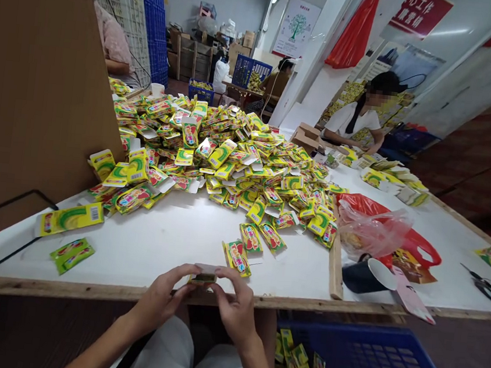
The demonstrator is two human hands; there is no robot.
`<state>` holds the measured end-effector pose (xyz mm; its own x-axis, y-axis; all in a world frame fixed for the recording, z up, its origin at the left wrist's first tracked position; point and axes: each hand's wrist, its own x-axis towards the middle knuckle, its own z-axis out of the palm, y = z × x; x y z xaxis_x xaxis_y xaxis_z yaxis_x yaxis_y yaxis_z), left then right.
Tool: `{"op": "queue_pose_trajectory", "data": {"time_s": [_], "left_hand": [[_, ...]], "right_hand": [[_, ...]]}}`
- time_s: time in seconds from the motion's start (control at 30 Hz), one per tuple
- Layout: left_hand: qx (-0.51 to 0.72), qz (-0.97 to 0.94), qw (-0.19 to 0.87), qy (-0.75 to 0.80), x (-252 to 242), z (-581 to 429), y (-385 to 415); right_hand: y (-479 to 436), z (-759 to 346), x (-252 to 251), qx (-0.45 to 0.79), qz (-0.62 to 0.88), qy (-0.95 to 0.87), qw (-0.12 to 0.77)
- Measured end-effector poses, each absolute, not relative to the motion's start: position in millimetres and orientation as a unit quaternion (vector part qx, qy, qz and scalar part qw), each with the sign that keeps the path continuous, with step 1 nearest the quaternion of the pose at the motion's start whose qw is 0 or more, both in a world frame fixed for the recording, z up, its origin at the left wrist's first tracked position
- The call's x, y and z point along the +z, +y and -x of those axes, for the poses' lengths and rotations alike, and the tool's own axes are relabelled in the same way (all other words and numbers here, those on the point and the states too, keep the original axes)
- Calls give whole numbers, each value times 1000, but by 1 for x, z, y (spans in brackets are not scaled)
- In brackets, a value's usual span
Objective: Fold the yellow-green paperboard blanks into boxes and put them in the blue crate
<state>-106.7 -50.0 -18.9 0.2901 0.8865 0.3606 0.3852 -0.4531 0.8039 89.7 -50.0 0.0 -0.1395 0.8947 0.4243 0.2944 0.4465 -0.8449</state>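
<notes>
the left hand (pixel 163 299) and the right hand (pixel 236 307) were both curled nearly closed, their fingertips and thumbs pinching one small yellow-and-green printed cardboard carton (pixel 204 276) between them, just above the near edge of the white table (pixel 179 230), at six o'clock from the big heap of flat yellow cartons (pixel 230 159). it looked very light and thin-walled, probably stiff along its creases yet easy to crush across the panels, so a gentle pinch at its two short ends seemed the safest hold. a blue plastic crate (pixel 367 361) sat at four o'clock from the hands, below the table.
</notes>
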Motion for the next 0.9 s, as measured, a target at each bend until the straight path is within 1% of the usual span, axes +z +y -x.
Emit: {"op": "queue_pose_trajectory", "data": {"time_s": [0.13,0.23,0.37,0.47,0.57,0.63,0.77,0.9], "left_hand": [[423,-764,277,401,-22,109,-60],[425,-762,288,395,-18,109,-61],[428,-721,334,432,-5,103,-47],[474,-649,374,463,3,91,-29],[529,-566,434,460,5,83,-15],[524,-550,465,455,5,82,-10],[479,-584,452,474,6,88,-8],[478,-589,433,487,12,90,-8]], "right_hand": [[-61,-90,0,280,404,-716,496],[-63,-88,3,284,396,-717,498],[-46,-79,10,320,431,-678,502],[-23,-70,11,343,464,-633,515],[-5,-64,8,380,477,-585,535],[0,-63,5,392,473,-583,532],[-1,-65,5,400,449,-627,496],[-3,-63,11,385,465,-630,490]]}}
